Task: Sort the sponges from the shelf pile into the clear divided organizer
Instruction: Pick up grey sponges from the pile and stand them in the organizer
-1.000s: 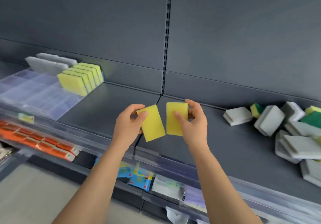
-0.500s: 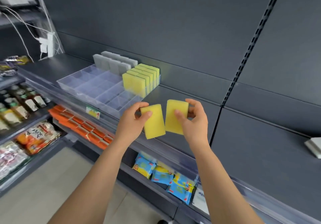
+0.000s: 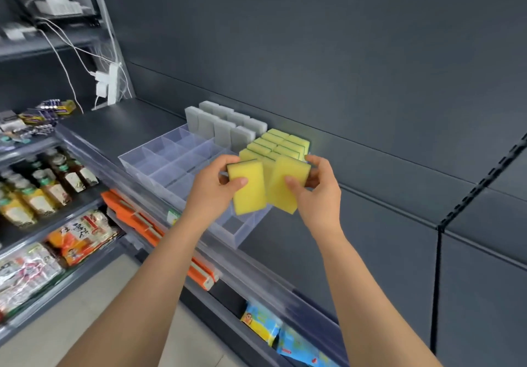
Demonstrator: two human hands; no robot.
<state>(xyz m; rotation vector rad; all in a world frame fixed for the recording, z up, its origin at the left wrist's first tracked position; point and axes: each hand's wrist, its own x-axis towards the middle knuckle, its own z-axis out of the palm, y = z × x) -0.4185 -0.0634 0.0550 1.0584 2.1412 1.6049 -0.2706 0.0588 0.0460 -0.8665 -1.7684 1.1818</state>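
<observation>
My left hand (image 3: 212, 185) grips one yellow sponge (image 3: 249, 191) upright by its top edge. My right hand (image 3: 316, 188) holds a second yellow sponge (image 3: 286, 185) beside it. Both sponges hover over the right part of the clear divided organizer (image 3: 159, 157) on the dark shelf. Rows of yellow sponges (image 3: 281, 145) stand in its far right compartments, just behind my hands. Grey sponges (image 3: 225, 124) fill the compartments along the back. The near left compartments hold nothing. The shelf pile is out of view.
A dark back panel (image 3: 342, 67) rises right behind the organizer. White cables and a power strip (image 3: 109, 84) hang at the left. Lower shelves hold bottles (image 3: 42, 187), orange packs (image 3: 137, 218) and snack bags (image 3: 77, 238). Bare shelf surface (image 3: 399, 247) stretches to the right.
The view has swung left from the pile to the organizer. Both hands carried their yellow sponges up to the organizer's right side, now in front of the standing yellow rows.
</observation>
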